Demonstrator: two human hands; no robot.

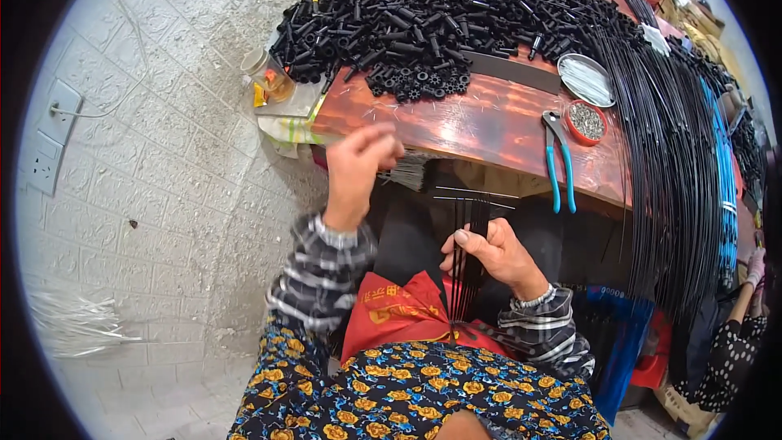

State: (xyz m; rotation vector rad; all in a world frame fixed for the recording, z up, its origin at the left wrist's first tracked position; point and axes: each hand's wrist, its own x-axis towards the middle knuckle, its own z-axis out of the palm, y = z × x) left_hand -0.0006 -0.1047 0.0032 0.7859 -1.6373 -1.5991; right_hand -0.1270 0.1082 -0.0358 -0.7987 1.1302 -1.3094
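My right hand (498,254) is closed round a bundle of thin black rods (466,283), thumb on top, held upright over my lap. Two thin pale rods (476,194) lie crosswise at the upper end of the bundle. My left hand (358,169) is raised in front of the table's near edge, apart from the bundle. It is slightly blurred, with its fingers bent together; whatever they may hold does not show. Beyond it, a pile of small black ribbed plastic parts (419,81) lies on the reddish wooden table (444,126).
Blue-handled pliers (559,165) lie near the table edge, beside a red bowl of small metal pieces (586,122) and a tray of white strips (585,80). Long black rods (664,163) hang over the right side. A glass jar (269,77) stands at the left corner.
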